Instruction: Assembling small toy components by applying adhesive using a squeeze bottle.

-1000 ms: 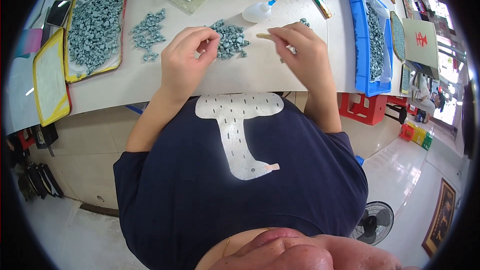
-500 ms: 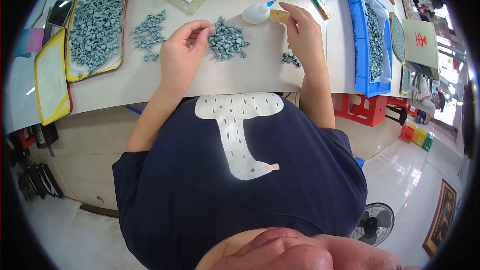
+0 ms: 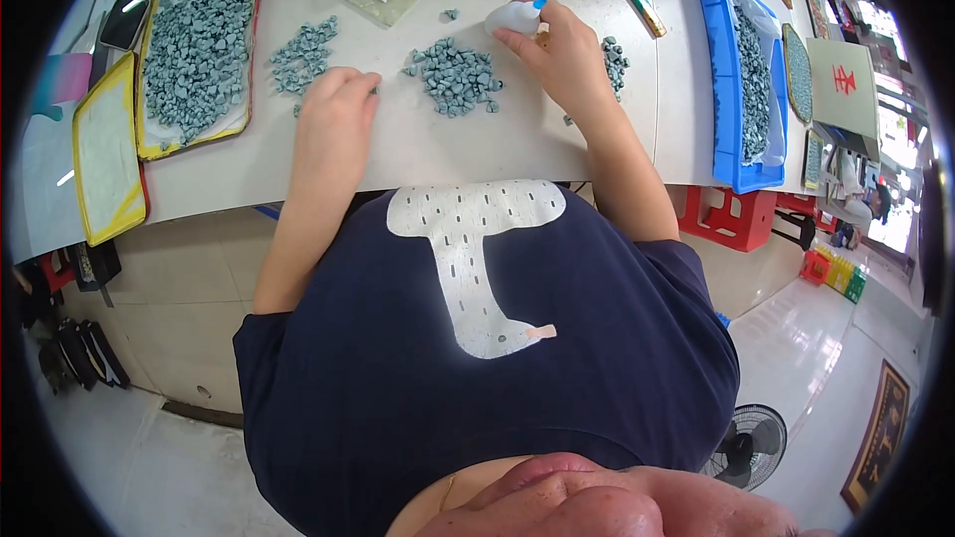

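The fingers of the right hand [image 3: 565, 52] wrap a white squeeze bottle [image 3: 509, 17], just beyond a heap of grey-green stone chips [image 3: 458, 78] on the tabletop [image 3: 507, 149]. Its long axis slants, the blue nozzle [image 3: 540, 3] pointing rightward and away from the person. The left hand's [image 3: 338, 109] fingers are bunched near looser chips [image 3: 302, 55]; whether they pinch one, I cannot tell. Farther right, red writing [image 3: 844, 79] marks a beige box [image 3: 841, 114].
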